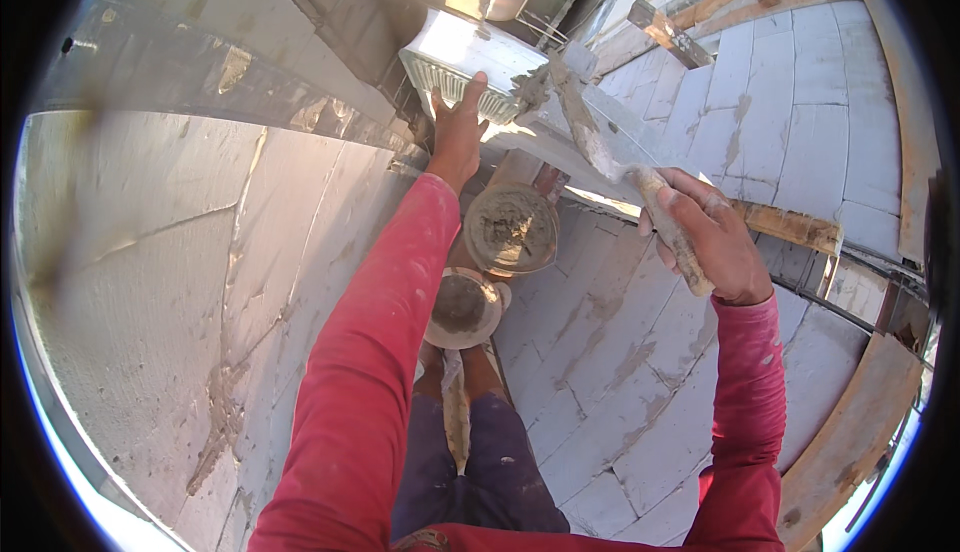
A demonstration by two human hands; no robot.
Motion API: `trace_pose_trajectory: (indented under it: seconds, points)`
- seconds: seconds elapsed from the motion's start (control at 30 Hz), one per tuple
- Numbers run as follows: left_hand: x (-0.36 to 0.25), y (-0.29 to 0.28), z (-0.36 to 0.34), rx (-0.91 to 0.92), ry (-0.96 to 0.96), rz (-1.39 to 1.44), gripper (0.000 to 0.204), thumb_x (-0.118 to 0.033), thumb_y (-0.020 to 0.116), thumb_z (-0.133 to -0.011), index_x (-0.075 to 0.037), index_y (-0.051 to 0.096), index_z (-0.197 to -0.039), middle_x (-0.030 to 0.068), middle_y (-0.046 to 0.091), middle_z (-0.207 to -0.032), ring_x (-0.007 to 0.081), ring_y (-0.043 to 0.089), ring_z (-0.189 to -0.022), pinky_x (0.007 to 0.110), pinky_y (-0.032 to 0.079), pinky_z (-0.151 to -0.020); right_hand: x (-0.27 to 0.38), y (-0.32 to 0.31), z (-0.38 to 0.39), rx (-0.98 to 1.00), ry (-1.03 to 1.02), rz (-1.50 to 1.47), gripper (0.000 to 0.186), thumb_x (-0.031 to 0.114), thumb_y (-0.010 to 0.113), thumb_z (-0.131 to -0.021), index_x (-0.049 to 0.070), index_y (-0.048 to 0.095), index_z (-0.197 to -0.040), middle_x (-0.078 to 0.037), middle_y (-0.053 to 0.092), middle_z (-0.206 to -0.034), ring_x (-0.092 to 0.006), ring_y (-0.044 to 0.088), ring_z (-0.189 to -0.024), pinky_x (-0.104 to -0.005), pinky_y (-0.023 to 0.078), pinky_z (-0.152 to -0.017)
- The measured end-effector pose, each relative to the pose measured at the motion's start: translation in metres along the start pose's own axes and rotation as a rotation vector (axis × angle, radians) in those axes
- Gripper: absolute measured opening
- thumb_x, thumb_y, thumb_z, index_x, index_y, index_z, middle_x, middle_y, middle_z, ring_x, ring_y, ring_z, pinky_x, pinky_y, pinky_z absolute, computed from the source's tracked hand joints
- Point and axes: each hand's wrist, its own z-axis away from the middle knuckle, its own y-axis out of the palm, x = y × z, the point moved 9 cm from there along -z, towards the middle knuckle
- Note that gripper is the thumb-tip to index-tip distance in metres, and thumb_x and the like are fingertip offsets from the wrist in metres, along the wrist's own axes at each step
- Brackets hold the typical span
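My left hand (458,137) holds a white block (480,47) by its ridged long side, fingers spread against it. Grey mortar (532,89) clings to the block's right end. My right hand (710,232) is closed round the handle of a mortar-caked trowel (580,117), its blade tilted upward and close to that end. Below the block, a bucket (553,237) contains wet grey mortar. Nearer my legs stands a second, pale bucket (500,317) with grey material inside.
A pale block wall (270,222) rises on my left, with mortar smears along its joints. More block walling (640,352) lies at right, with a wooden board (785,224) across it. A timber piece (670,32) juts out at the upper right. My legs (480,462) are below.
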Motion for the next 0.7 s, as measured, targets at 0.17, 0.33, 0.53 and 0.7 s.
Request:
trace_pose_trajectory:
  seconds: [0.17,0.33,0.53,0.7]
  points:
    - [-0.001,0.006,0.001,0.013,0.003,0.031,0.127,-0.041,0.083,-0.086,-0.008,-0.012,-0.163,0.0255,0.015,-0.166,0.0507,0.022,-0.151,0.057,0.031,-0.121,0.065,-0.018,0.004,-0.388,-0.702,1.264,0.032,0.016,0.069,-0.09,0.015,0.064,-0.121,-0.003,0.064,-0.099,-0.0215,0.067,-0.073,-0.0358,0.056,-0.065]
    - [-0.002,0.004,0.002,-0.006,-0.003,0.017,0.127,-0.04,0.083,-0.086,-0.009,-0.013,-0.163,0.0257,0.015,-0.166,0.0503,0.021,-0.151,0.057,0.031,-0.121,0.077,-0.013,-0.026,-0.486,-0.773,1.729,0.03,0.008,0.066,-0.088,0.02,0.065,-0.116,0.0,0.062,-0.106,-0.0207,0.068,-0.091,-0.0352,0.056,-0.069]
    - [0.003,0.006,0.0,0.015,-0.009,0.04,0.128,-0.039,0.083,-0.085,-0.009,-0.014,-0.163,0.0257,0.016,-0.165,0.0505,0.022,-0.151,0.056,0.033,-0.12,0.091,-0.005,-0.038,-0.491,-0.939,1.886,0.031,0.01,0.066,-0.088,0.022,0.067,-0.116,0.003,0.065,-0.114,-0.0212,0.066,-0.104,-0.0371,0.054,-0.086]
    - [0.001,0.002,-0.002,0.012,-0.002,0.039,0.126,-0.038,0.083,-0.086,-0.01,-0.013,-0.163,0.0244,0.018,-0.165,0.0503,0.023,-0.15,0.056,0.033,-0.12,0.112,-0.006,-0.031,-0.448,-0.993,1.964,0.028,0.012,0.065,-0.09,0.024,0.067,-0.116,0.003,0.067,-0.115,-0.0205,0.066,-0.106,-0.0344,0.051,-0.09]
